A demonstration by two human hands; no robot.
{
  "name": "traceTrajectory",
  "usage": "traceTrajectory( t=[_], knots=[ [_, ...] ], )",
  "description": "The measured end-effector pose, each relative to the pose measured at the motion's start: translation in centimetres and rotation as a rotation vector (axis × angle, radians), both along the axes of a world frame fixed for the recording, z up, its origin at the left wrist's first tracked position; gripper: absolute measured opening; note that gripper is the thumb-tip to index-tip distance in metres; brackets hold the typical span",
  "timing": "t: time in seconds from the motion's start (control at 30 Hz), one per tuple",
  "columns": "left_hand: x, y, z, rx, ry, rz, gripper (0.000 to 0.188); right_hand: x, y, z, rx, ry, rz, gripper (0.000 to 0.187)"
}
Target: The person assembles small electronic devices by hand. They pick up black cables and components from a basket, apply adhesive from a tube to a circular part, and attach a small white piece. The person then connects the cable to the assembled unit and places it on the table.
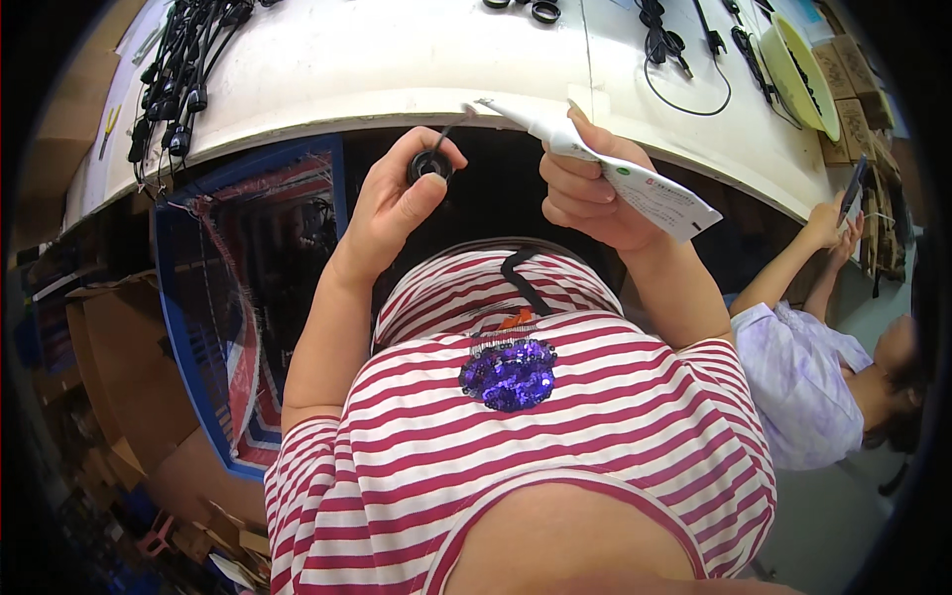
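Note:
My left hand (389,206) is closed around a small round black part (429,169), pinched between thumb and fingers. From it a thin dark wire (454,125) rises toward the table edge. My right hand (595,193) grips a white squeeze tube (662,194) with a green dot and fine print on its flat end. The tube's narrow nozzle (521,117) points left, its tip close to the wire's upper end. Whether tip and wire touch, I cannot tell. Both hands are raised just in front of the white table (397,59).
A bundle of black cables (188,79) lies at the table's left, beside yellow-handled tweezers or pliers (110,129). Black rings (544,12), more cables (662,40) and a yellow basin (801,79) are farther along. A blue-framed crate (178,327) stands left; another person (798,382) holds a phone at right.

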State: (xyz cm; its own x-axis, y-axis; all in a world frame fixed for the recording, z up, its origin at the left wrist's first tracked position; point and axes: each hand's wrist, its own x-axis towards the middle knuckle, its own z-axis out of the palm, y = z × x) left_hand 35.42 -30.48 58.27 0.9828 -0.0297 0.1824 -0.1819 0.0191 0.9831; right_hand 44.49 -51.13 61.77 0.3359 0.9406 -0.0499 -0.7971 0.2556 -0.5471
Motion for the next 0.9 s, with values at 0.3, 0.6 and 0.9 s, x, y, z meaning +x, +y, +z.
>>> traceTrajectory(
  t=[0.3,0.6,0.9],
  knots=[
    [0.0,0.8,0.5,-0.039,0.078,-0.033,0.050,-1.3,0.5,1.2,-0.042,0.042,0.074,0.049],
    [-0.8,0.3,1.9,0.201,0.215,-0.055,0.019,-1.7,1.0,0.8,-0.095,0.105,0.183,0.048],
    [-0.6,0.3,0.6,0.308,0.113,0.051,0.015,-2.3,1.9,0.5,-0.232,0.066,0.177,0.039]
  ],
)
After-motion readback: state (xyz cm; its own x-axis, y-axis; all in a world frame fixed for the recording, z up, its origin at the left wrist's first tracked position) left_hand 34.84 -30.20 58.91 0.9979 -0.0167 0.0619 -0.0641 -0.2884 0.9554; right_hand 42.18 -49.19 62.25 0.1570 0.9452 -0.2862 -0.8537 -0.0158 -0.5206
